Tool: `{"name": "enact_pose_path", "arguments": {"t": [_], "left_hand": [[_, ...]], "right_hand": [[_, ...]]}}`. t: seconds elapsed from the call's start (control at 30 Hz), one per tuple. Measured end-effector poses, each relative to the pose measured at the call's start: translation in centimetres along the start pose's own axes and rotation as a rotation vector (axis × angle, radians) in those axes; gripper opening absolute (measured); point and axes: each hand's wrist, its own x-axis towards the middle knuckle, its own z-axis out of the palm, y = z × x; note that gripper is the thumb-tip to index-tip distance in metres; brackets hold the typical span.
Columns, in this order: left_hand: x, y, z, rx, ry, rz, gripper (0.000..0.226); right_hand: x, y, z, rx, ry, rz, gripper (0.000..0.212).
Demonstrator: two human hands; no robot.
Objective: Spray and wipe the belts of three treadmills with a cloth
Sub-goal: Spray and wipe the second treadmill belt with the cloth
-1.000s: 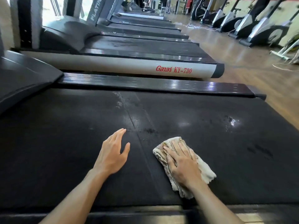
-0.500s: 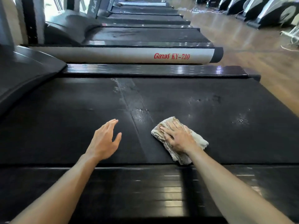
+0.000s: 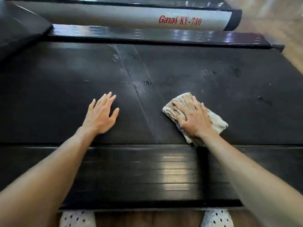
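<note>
A black treadmill belt (image 3: 213,89) fills the middle of the head view, with damp streaks and specks near its seam. My right hand (image 3: 195,118) presses flat on a folded beige cloth (image 3: 216,123) at the belt's near right. My left hand (image 3: 100,115) rests open on the belt to the left, fingers straight and spread, holding nothing. No spray bottle is in view.
The glossy black side rail (image 3: 147,174) lies between me and the belt. Beyond the belt is the far rail (image 3: 147,35) and the neighbouring treadmill's white side (image 3: 114,17) marked in red letters. Wooden floor (image 3: 278,22) shows at right. A dark motor cover (image 3: 18,28) rises at left.
The view has tilted down and pulled back, so the near rail and my knees now show. The right hand has drawn the cloth toward the near edge of the belt.
</note>
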Motion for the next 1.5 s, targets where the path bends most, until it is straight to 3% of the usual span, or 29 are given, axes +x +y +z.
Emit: {"name": "enact_pose_path", "arguments": {"t": [0.13, 0.33, 0.47, 0.57, 0.67, 0.77, 0.87, 0.97, 1.1, 1.2, 1.3, 1.4, 1.5], "left_hand": [[0.0, -0.7, 0.7, 0.033, -0.039, -0.03, 0.064], [-0.5, -0.9, 1.5, 0.095, -0.007, -0.056, 0.065], [-0.6, -0.8, 1.7, 0.09, -0.001, -0.058, 0.064], [-0.4, -0.9, 1.8, 0.086, 0.007, -0.059, 0.064], [-0.4, -1.2, 1.9, 0.093, 0.016, -0.057, 0.063], [-0.4, -1.2, 1.9, 0.094, 0.009, -0.053, 0.064], [-0.3, -1.2, 2.0, 0.087, 0.024, -0.048, 0.063], [0.0, -1.5, 1.8, 0.001, 0.026, -0.038, 0.063], [0.5, -3.6, 0.8, -0.071, 0.072, 0.005, 0.063], [0.4, -5.3, 0.2, -0.034, 0.123, -0.081, 0.054], [-0.2, -5.4, 0.2, -0.101, 0.206, -0.247, 0.054], [-0.2, -5.2, 0.7, -0.109, 0.228, -0.273, 0.053], [-0.1, -5.4, 0.6, -0.1, 0.235, -0.263, 0.052]], "right_hand": [[0.9, -0.2, -0.1, -0.018, 0.005, 0.016, 0.054], [4.3, -1.7, 0.1, -0.006, 0.006, 0.041, 0.053], [3.0, -3.7, 0.8, -0.007, 0.023, -0.143, 0.064], [0.1, -1.5, 0.8, 0.031, 0.021, -0.267, 0.056], [0.6, 1.2, 0.0, 0.006, 0.012, -0.15, 0.061], [4.5, -1.1, 0.2, -0.038, 0.0, -0.004, 0.06], [4.7, -5.4, 1.3, -0.026, 0.01, -0.166, 0.066], [0.7, -4.6, 1.5, 0.015, 0.011, -0.324, 0.059], [2.5, -2.2, 0.4, 0.014, -0.011, -0.176, 0.063], [6.5, -5.8, 0.9, -0.025, -0.027, -0.087, 0.066], [5.5, -10.8, 2.3, -0.029, -0.014, -0.279, 0.063], [1.5, -9.7, 2.9, -0.018, 0.014, -0.517, 0.054], [1.5, -5.9, 2.2, -0.004, 0.018, -0.499, 0.052]]}}
